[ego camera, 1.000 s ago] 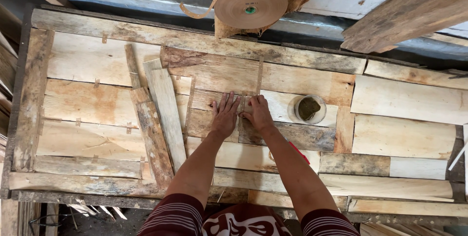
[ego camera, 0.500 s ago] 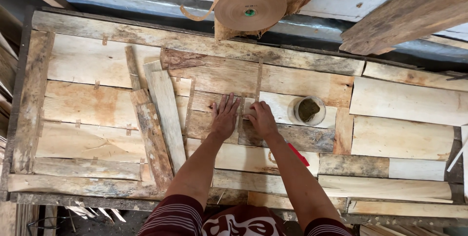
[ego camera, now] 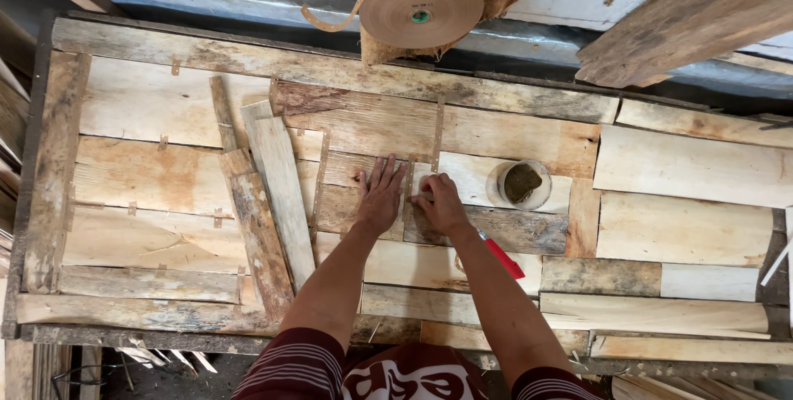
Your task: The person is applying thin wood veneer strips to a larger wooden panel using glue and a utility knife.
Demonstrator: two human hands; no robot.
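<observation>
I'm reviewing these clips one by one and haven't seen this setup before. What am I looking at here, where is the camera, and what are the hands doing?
The single view comes from a camera on a person's head, looking down. There is no machine, only bare hands. The left hand lies flat on a bed of thin wood sheets patched with strips of tape. The right hand presses beside it at a taped seam; whether it grips anything is unclear. Nearby sit a small round cup, a red tool and a brown tape roll.

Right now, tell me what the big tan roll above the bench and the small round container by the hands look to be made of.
Big tan roll: apparently paper tape, matte brown, wound in thin layers with a loose curling tail. Small round container: looks like clear plastic or glass, its rim see-through, holding a dull olive-brown substance. The pale patchwork sheets under it look like thin raw wood veneer, with visible grain.
</observation>
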